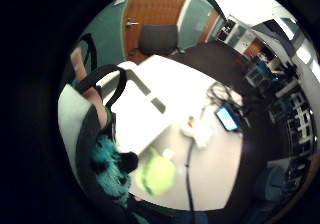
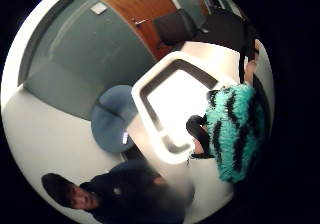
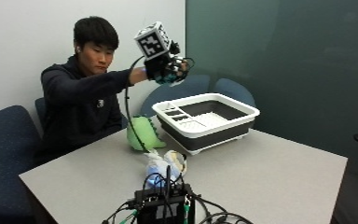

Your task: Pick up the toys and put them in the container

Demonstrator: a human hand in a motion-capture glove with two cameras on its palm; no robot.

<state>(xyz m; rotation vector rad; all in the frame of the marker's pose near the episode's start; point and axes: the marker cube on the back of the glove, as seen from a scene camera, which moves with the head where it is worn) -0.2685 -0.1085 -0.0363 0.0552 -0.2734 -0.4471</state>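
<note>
Outside view first: a person in a dark top is sitting behind a grey table [image 3: 278,172] and is raising the gloved right hand [image 3: 165,69] high above the white-rimmed, dark-walled container [image 3: 205,117], on the side of it nearest the person's body. That hand is grasping a fuzzy teal toy with black stripes [image 3: 170,77], its fingers curled round it; the thumb-side palm view is showing the same striped toy [image 2: 234,131] pressed close against the palm, with the container's white rim [image 2: 142,101] lying below it. A green plush toy [image 3: 143,133] is standing on the table just beside the container's near-left corner, touching or almost touching its wall; the little-finger-side palm view is catching it as a yellow-green blob [image 1: 156,174] on the tabletop. A pale blue and white soft toy [image 3: 163,163] is lying on the table farther from the container, toward the camera, next to a black device with cables [image 3: 163,205]. No brand name, label or writing can be read on any of these things.
</note>
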